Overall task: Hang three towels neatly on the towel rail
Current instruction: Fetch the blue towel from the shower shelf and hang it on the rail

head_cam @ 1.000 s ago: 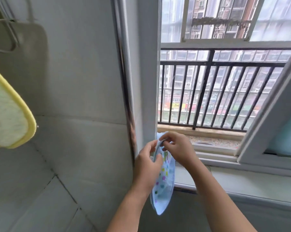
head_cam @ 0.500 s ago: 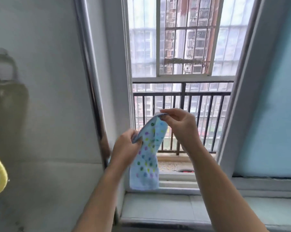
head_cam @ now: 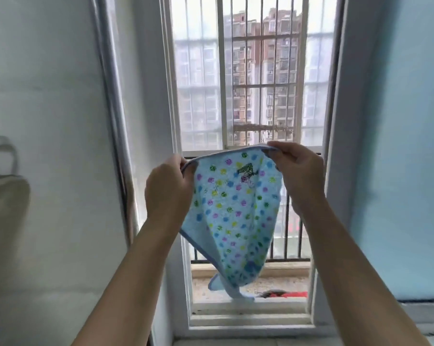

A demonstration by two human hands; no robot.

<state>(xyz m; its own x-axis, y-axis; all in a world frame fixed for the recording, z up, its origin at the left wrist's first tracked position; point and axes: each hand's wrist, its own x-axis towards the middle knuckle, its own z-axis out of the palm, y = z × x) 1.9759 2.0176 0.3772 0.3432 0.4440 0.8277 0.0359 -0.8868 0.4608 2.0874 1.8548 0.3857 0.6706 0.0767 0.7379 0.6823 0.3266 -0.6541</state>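
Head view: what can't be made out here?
Head view:
Polka-dot towel: its dark printed motif is too blurred to read.
Metal rack: cut by the left edge and blurred; its purpose is unclear.
Red object outside: partly behind the window frame, too blurred to name.

Two hands hold up a small blue towel (head_cam: 232, 216) with colored dots. The left hand (head_cam: 169, 189) pinches one top corner and the right hand (head_cam: 297, 172) pinches the other. The towel hangs down between them, a bit crumpled. Behind the hands is a window (head_cam: 248, 83) with bars, and tall buildings (head_cam: 260, 71) outside.
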